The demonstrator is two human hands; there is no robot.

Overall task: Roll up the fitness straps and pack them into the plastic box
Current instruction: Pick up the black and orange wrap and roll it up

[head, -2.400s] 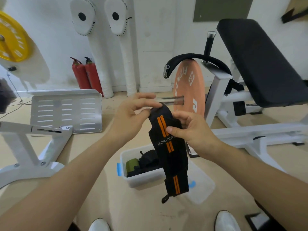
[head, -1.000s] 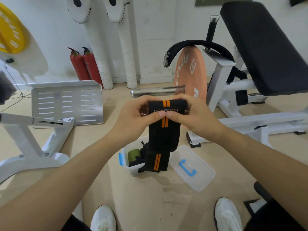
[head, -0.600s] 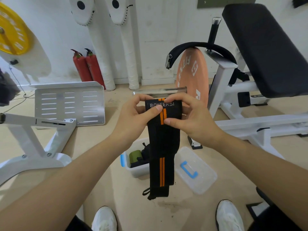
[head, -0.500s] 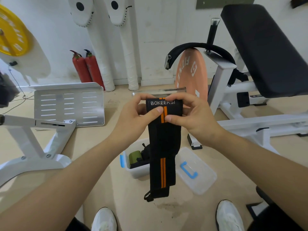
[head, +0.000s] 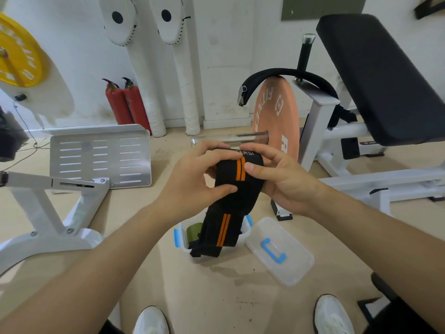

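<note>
A black fitness strap (head: pixel 231 201) with two orange stripes hangs in front of me, its top end rolled over. My left hand (head: pixel 195 182) grips the roll's left side, thumb across the front. From the right, my right hand (head: pixel 277 179) pinches the roll with its thumb on the orange stripes. The strap's loose tail dangles over the clear plastic box (head: pixel 181 237) on the floor. The box has blue clips and holds a green item (head: pixel 193 232) and dark straps, mostly hidden behind the tail.
The box's clear lid (head: pixel 279 250) with a blue handle lies right of the box. A white bench frame (head: pixel 361 179), an orange weight plate (head: pixel 277 121) on a steel bar, and a metal footplate (head: pixel 101 155) surround the spot. My white shoes (head: pixel 333 314) are at the bottom.
The strap's top has been rolled further, so the hanging tail is shorter and its end has risen from the floor to box height. My left thumb slid lower across the front.
</note>
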